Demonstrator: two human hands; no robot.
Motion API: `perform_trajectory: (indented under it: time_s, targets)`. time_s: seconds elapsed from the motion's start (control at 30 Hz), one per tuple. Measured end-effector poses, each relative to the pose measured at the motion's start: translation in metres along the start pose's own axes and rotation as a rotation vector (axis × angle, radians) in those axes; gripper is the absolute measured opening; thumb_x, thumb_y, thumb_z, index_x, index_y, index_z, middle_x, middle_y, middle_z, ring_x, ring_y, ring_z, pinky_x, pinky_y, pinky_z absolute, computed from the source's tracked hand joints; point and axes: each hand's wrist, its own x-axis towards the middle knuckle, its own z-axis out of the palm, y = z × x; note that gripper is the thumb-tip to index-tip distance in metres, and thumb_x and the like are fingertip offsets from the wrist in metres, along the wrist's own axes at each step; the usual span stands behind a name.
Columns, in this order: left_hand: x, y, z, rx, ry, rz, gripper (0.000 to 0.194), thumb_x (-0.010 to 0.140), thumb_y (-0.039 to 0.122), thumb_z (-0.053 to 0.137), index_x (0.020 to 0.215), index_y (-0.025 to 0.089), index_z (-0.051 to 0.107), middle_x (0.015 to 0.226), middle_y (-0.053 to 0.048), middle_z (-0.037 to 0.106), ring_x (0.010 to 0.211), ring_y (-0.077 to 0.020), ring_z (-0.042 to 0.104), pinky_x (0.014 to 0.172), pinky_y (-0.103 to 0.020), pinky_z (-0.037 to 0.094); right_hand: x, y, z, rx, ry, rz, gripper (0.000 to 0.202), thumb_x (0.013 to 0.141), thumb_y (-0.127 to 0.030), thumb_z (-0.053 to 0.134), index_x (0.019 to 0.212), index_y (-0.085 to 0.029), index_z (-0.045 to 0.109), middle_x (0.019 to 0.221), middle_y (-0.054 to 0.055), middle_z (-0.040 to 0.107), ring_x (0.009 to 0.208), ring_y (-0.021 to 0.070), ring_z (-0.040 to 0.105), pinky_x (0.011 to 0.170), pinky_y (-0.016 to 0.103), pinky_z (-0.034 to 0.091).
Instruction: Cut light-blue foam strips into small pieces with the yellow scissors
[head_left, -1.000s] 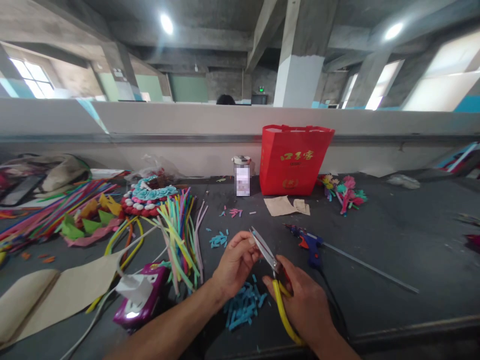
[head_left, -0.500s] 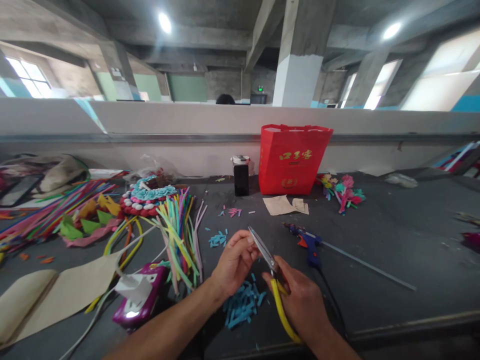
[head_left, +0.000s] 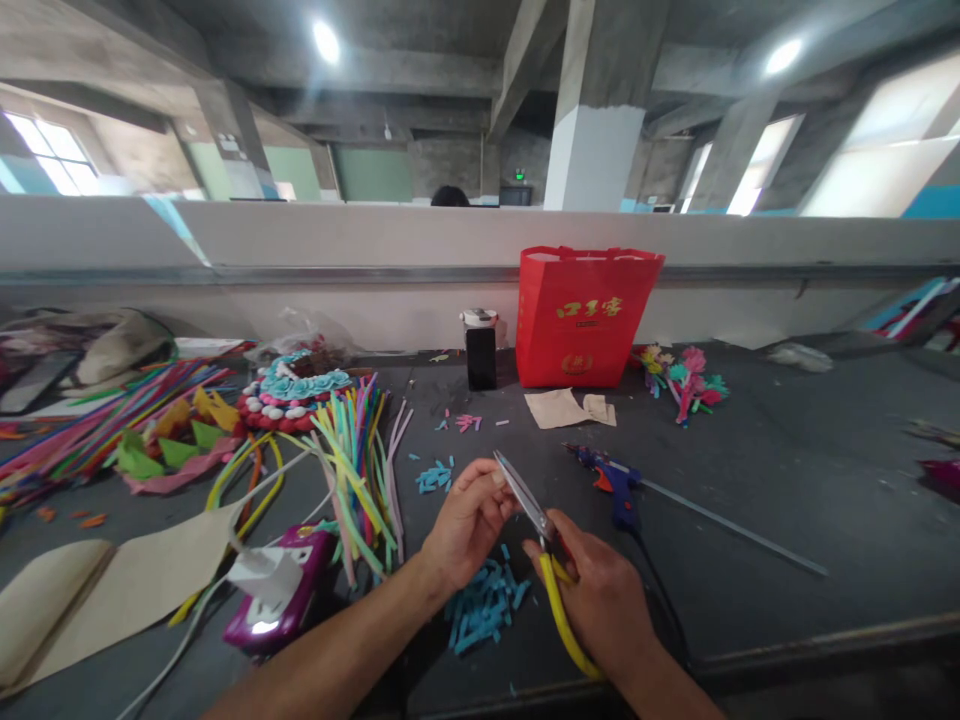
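My right hand (head_left: pixel 600 590) grips a pair of scissors (head_left: pixel 551 570) with yellow handles, their blades pointing up and to the left. The blade tips reach the fingertips of my left hand (head_left: pixel 469 525), which is closed in a pinch. Whatever lies between those fingers is too small or too hidden to make out. Below my hands is a pile of short blue cut pieces (head_left: pixel 487 605) on the dark table. A smaller group of light blue pieces (head_left: pixel 435 476) lies just beyond my left hand, and a few pink pieces (head_left: pixel 469 423) sit farther back.
To the right lies a blue glue gun (head_left: pixel 619 490) with a long glue stick. A red bag (head_left: pixel 581 320) and a black phone (head_left: pixel 481 360) stand at the back. Left are colourful pipe cleaners (head_left: pixel 356 470), a purple power strip (head_left: pixel 281 590) and an open notebook (head_left: pixel 135 590).
The view has shifted very slightly. Both hands and the scissors keep almost the same position, with the blade tips still at my left fingertips.
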Motion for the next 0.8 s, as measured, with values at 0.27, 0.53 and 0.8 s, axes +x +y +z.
perform_trajectory:
  time_s: [0.27, 0.53, 0.8]
  targets:
    - [-0.003, 0.0, 0.003, 0.004, -0.043, -0.014, 0.01, 0.076, 0.018, 0.071, 0.077, 0.016, 0.061, 0.07, 0.001, 0.06, 0.068, -0.0111, 0.056, 0.07, -0.026, 0.047, -0.001, 0.0, 0.001, 0.007, -0.01, 0.031, 0.045, 0.098, -0.051, 0.038, 0.111, -0.014, 0.063, 0.079, 0.008, 0.073, 0.068, 0.0189, 0.07, 0.064, 0.025, 0.047]
    - [0.001, 0.0, -0.001, 0.26, 0.062, 0.073, 0.012, 0.072, 0.021, 0.073, 0.07, 0.016, 0.062, 0.059, 0.003, 0.055, 0.056, -0.0089, 0.048, 0.06, -0.022, 0.041, 0.002, 0.006, -0.003, 0.101, 0.044, 0.16, 0.043, 0.092, -0.054, 0.049, 0.109, -0.016, 0.062, 0.091, 0.009, 0.075, 0.071, 0.0208, 0.072, 0.063, 0.027, 0.051]
    - [-0.008, 0.0, 0.008, 1.029, -0.004, 0.405, 0.007, 0.068, 0.012, 0.069, 0.065, 0.018, 0.067, 0.061, 0.001, 0.059, 0.06, -0.0127, 0.051, 0.061, -0.023, 0.037, 0.02, -0.004, -0.018, 0.695, 0.061, 0.55, 0.042, 0.079, -0.047, 0.067, 0.108, -0.017, 0.061, 0.068, -0.001, 0.066, 0.054, 0.0146, 0.062, 0.051, 0.024, 0.05]
